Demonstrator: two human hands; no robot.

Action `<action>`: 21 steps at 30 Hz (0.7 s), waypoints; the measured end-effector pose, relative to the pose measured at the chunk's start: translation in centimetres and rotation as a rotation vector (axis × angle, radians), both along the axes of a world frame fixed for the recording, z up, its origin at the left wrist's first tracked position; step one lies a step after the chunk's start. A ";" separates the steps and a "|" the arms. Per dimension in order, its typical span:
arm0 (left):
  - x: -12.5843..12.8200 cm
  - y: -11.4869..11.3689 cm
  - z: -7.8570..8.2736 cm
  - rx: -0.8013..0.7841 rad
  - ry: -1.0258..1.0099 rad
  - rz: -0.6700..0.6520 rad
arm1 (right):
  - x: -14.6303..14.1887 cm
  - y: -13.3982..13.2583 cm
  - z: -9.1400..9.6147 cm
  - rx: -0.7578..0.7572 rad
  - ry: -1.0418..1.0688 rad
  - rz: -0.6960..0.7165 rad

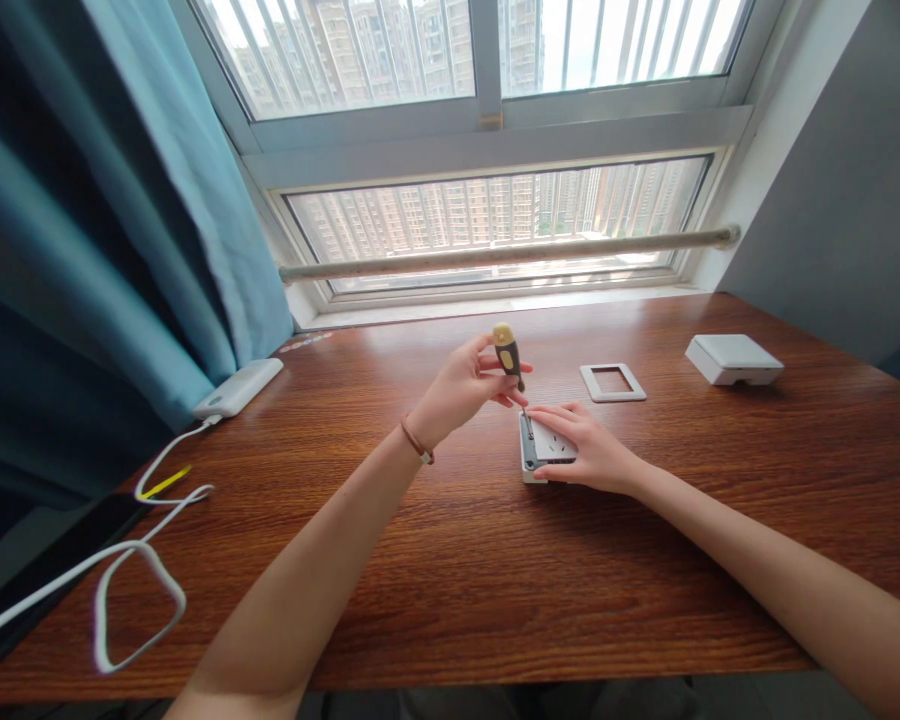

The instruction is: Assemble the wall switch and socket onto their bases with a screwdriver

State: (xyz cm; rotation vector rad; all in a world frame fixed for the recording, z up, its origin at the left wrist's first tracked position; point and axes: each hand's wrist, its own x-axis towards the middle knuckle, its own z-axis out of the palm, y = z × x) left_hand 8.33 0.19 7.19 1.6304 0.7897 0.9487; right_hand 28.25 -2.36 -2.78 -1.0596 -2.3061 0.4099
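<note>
My left hand [474,385] is closed around a screwdriver [507,352] with a yellow and black handle. The screwdriver stands nearly upright, its shaft pointing down at the left side of a wall socket [551,443] in a white box. Whether the tip sits in a screw is too small to tell. My right hand [589,447] grips the socket from the right, fingers along its far edge and thumb at its near edge. Slots show on the white socket face, and a grey strip is exposed at its left. Beyond my right hand lies a white square frame [613,370].
A white box [733,358] stands at the back right of the wooden table [435,580]. At the left lie a white power strip [240,388], its looping white cable [150,550] and a yellow strip [166,482]. A blue curtain [187,200] hangs beside the window.
</note>
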 end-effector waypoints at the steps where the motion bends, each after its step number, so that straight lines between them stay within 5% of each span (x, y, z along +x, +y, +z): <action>1: 0.1 0.2 -0.4 0.041 0.016 0.040 | 0.0 0.0 0.0 -0.001 -0.002 0.000; 7: 0.9 0.8 -2.9 0.288 0.136 0.270 | 0.0 0.0 -0.1 0.006 -0.004 0.000; 17: 0.0 0.1 -0.3 0.012 0.071 -0.065 | 0.0 0.0 0.0 0.010 -0.004 0.001; 21: -0.2 0.1 -0.2 0.001 0.103 -0.070 | 0.0 -0.1 0.0 0.011 -0.005 -0.001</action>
